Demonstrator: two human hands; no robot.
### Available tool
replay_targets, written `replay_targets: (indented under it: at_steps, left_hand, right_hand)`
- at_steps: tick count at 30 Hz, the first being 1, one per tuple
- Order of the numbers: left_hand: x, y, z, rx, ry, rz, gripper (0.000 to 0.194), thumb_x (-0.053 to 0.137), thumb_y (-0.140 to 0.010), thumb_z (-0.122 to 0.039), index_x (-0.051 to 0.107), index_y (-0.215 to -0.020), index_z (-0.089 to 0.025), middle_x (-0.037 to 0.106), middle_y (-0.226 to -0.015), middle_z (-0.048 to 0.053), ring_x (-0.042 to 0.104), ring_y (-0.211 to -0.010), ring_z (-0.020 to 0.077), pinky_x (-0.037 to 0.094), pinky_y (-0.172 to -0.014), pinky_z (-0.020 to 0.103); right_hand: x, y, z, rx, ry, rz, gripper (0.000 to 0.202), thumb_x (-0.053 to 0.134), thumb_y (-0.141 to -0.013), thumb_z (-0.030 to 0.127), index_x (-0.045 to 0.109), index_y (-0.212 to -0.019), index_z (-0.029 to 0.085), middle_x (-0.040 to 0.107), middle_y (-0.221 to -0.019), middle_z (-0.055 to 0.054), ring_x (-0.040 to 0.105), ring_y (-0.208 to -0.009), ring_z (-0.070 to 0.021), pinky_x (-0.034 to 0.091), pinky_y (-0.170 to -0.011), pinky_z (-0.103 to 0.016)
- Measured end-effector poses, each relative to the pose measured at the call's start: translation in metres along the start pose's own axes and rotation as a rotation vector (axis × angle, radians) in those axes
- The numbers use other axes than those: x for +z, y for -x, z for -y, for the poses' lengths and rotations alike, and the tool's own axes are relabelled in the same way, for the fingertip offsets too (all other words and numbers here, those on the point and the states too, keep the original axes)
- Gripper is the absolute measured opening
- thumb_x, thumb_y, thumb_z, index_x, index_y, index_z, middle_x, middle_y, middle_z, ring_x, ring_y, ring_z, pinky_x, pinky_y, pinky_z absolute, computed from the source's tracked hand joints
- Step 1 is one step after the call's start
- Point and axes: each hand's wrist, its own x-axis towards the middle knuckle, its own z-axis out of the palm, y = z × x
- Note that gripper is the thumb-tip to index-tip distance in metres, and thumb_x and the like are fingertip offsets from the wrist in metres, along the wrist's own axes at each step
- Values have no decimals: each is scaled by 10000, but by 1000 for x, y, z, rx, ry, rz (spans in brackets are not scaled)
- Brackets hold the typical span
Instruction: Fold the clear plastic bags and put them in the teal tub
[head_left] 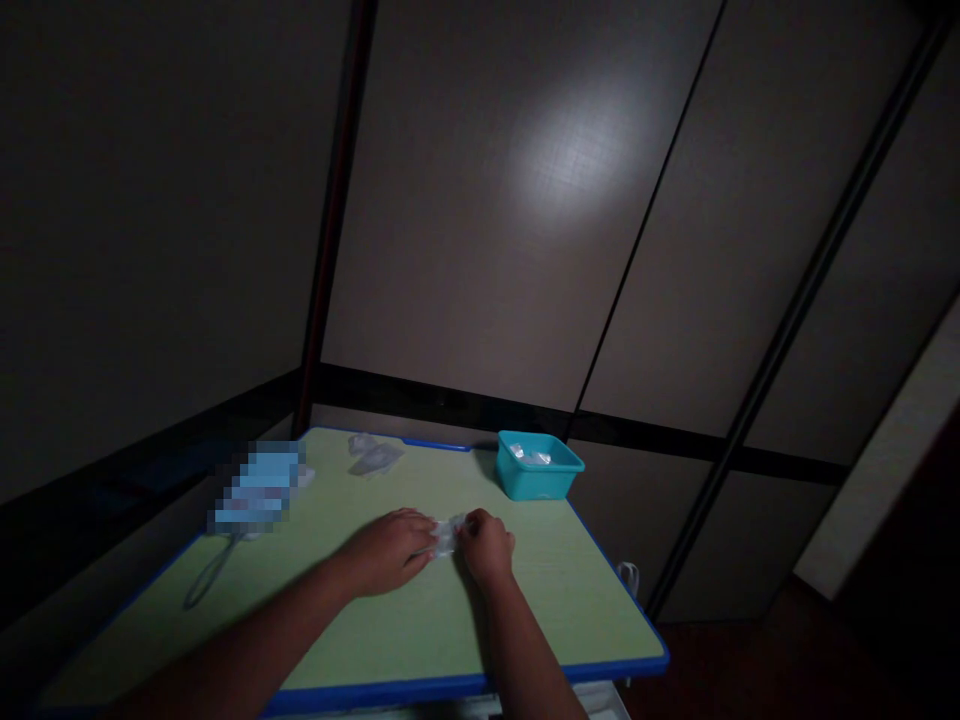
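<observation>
A small, clear plastic bag [446, 537] lies low over the middle of the table, between my two hands. My left hand [390, 550] has its fingers together on the bag's left end, holding it. On the other end, the curled fingers of my right hand [486, 545] pinch the plastic. What is inside the bag, if anything, is too small to tell. Beyond my hands, toward the back right, stands a turquoise plastic basket [536, 485] with shiny clear packets [536, 458] in it.
Crumpled clear plastic [375, 457] lies at the back left of the green, blue-edged table [577, 610]. A blurred-out blue item [259, 488] with a strap loop [214, 572] rests at the left edge. Dark wardrobe panels [480, 220] rise behind the table.
</observation>
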Motion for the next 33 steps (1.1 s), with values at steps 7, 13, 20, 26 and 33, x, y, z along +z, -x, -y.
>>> replay_targets:
  at_steps: [7, 13, 20, 26, 33]
  left_hand:
    - [-7, -5, 10, 88, 49, 6, 275, 481, -827, -321, 614, -1067, -301, 625, -1117, 8, 543, -1036, 185, 334, -990, 363]
    - [-6, -1, 16, 78, 117, 49, 287, 519, -799, -342, 616, -1066, -302, 635, -1092, -1, 536, -1033, 187, 349, -971, 345]
    - [-6, 0, 18, 62, 148, 106, 289, 495, -814, -357, 623, -1066, -300, 636, -1101, 3, 559, -1004, 181, 358, -959, 337]
    - [-10, -1, 13, 86, 102, 133, 347, 511, -806, -356, 559, -1148, -326, 576, -1202, -17, 522, -1081, 186, 334, -981, 340]
    - [-7, 3, 17, 59, 80, 131, 326, 502, -815, -375, 579, -1124, -302, 621, -1137, 0, 558, -1039, 184, 313, -1000, 357]
  right_hand:
    - [4, 0, -1, 2, 3, -28, 179, 530, -753, 290, 606, -914, 266, 666, -877, -26, 557, -919, -219, 333, -747, -310]
    - [8, -2, -2, 22, 11, -24, 205, 544, -747, 288, 597, -943, 258, 658, -860, -36, 548, -921, -218, 315, -746, -305]
    - [9, -2, -3, 7, 12, -21, 232, 546, -740, 292, 581, -967, 257, 653, -878, -27, 536, -919, -208, 294, -735, -292]
    - [9, -2, -4, 2, -12, -53, 224, 551, -723, 265, 595, -942, 248, 661, -856, -28, 541, -885, -205, 284, -720, -282]
    - [12, -2, -5, -4, -29, -63, 223, 565, -725, 282, 591, -945, 255, 660, -864, -22, 538, -897, -203, 284, -720, -285]
